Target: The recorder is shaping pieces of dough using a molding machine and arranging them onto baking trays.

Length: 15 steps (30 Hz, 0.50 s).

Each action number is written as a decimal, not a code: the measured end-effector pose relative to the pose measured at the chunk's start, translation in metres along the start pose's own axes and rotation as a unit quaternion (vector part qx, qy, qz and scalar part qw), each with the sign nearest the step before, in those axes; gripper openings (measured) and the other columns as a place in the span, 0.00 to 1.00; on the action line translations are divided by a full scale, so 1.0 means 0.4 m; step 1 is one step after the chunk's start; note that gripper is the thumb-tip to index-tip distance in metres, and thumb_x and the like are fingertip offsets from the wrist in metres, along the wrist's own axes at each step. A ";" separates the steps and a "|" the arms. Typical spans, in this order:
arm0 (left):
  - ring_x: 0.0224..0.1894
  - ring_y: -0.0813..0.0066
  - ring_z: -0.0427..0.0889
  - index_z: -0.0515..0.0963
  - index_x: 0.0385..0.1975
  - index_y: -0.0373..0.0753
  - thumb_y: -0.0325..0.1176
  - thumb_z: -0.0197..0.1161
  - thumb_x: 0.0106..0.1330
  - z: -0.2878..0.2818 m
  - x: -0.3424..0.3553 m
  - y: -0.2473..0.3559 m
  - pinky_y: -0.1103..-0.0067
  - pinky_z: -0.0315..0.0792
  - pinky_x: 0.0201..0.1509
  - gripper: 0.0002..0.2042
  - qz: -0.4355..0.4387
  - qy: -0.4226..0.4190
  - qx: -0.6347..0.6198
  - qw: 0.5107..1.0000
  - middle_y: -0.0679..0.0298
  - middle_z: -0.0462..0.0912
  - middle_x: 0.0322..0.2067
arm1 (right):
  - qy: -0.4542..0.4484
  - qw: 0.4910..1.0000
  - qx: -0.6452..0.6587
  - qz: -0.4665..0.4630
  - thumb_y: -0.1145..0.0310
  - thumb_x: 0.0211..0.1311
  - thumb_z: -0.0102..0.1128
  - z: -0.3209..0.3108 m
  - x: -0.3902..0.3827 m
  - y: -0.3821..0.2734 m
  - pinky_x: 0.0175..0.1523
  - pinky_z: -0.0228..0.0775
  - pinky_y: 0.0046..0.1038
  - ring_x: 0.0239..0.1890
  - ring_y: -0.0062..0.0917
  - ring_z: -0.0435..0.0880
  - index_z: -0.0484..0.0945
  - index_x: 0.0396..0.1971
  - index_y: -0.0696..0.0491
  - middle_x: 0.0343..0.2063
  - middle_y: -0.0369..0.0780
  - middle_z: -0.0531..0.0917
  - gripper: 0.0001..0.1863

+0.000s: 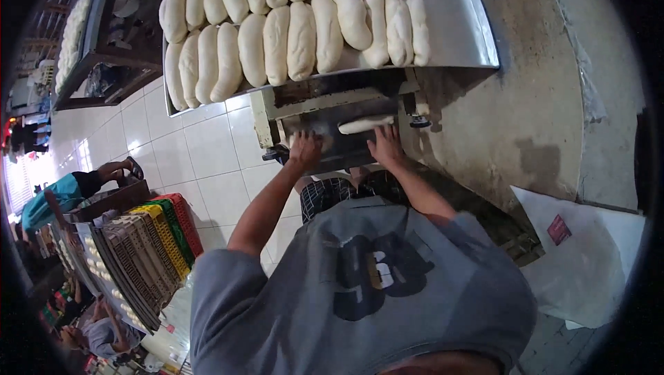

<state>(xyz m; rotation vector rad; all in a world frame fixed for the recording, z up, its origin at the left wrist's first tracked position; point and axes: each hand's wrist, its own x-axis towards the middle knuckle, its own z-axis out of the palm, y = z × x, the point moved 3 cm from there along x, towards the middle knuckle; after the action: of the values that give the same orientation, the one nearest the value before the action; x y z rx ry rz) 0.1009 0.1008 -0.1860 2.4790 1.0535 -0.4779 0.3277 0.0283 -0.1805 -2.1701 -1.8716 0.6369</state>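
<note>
A long pale dough roll [358,125] lies on the dark metal bed of a machine [346,150] in front of me. At its right end rests my right hand [387,145], its thumb and fingers apart and its fingertips at the dough. My left hand [306,150] is over the left part of the same bed, fingers spread and pointing away from me, apart from the roll. Its fingertips are slightly blurred, and what lies under them is hidden. Beyond the machine, a metal tray [453,29] holds rows of long dough rolls [301,40].
Stacked coloured crates [162,230] and trays of small dough pieces stand at the left. A dark rack [124,64] is at the far left. Two people [59,199] are further off. A white sack [581,257] lies to the right, beside a stained wall [526,98].
</note>
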 end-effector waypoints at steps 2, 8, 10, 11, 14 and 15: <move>0.40 0.53 0.78 0.76 0.41 0.40 0.43 0.61 0.50 0.007 -0.068 0.062 0.62 0.70 0.43 0.20 0.055 -0.025 -0.177 0.982 0.49 0.77 0.39 | 0.032 0.997 -0.058 -0.038 0.65 0.48 0.62 0.022 0.055 0.010 0.53 0.58 0.44 0.49 0.41 0.67 0.68 0.49 0.51 0.44 0.44 0.70 0.25; 0.38 0.73 0.77 0.71 0.48 0.39 0.34 0.65 0.55 0.049 -0.251 0.114 0.76 0.71 0.44 0.20 -0.096 -0.005 -0.669 0.737 0.61 0.79 0.36 | -0.050 0.981 -0.141 -0.120 0.69 0.43 0.65 0.114 0.113 0.030 0.52 0.58 0.45 0.46 0.39 0.69 0.68 0.49 0.52 0.42 0.43 0.70 0.28; 0.41 0.78 0.76 0.71 0.48 0.35 0.31 0.63 0.58 0.013 -0.273 0.085 0.78 0.70 0.47 0.19 -0.097 0.020 -0.763 0.639 0.65 0.79 0.37 | -0.218 0.974 -0.055 -0.033 0.72 0.44 0.62 0.079 0.099 0.008 0.50 0.61 0.44 0.42 0.37 0.71 0.68 0.49 0.52 0.40 0.42 0.72 0.28; 0.41 0.77 0.76 0.71 0.48 0.34 0.31 0.62 0.59 0.035 -0.284 0.056 0.78 0.69 0.48 0.18 -0.123 0.061 -0.783 0.606 0.64 0.79 0.38 | -0.219 0.974 -0.055 -0.033 0.72 0.44 0.62 0.076 0.086 0.015 0.50 0.61 0.44 0.42 0.37 0.71 0.68 0.49 0.52 0.40 0.42 0.72 0.28; 0.42 0.73 0.76 0.70 0.46 0.32 0.36 0.57 0.61 0.027 -0.291 -0.002 0.77 0.67 0.48 0.17 -0.105 0.112 -0.888 0.434 0.62 0.78 0.39 | -0.251 0.915 0.309 0.061 0.74 0.43 0.58 0.041 -0.021 0.097 0.49 0.64 0.43 0.42 0.36 0.74 0.66 0.52 0.53 0.40 0.41 0.75 0.29; 0.41 0.69 0.76 0.69 0.45 0.31 0.40 0.54 0.62 -0.009 -0.292 -0.003 0.75 0.68 0.48 0.19 -0.108 0.133 -0.905 0.389 0.59 0.77 0.40 | -0.218 0.820 0.499 0.177 0.74 0.42 0.56 0.040 -0.071 0.135 0.49 0.66 0.41 0.43 0.34 0.74 0.66 0.52 0.53 0.41 0.41 0.75 0.30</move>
<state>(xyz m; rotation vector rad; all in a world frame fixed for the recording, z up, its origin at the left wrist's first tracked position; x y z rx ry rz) 0.0239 0.0332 -0.1302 0.3100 0.9061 0.7918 0.3653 -0.0109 -0.2124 -1.6579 -0.8200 1.8065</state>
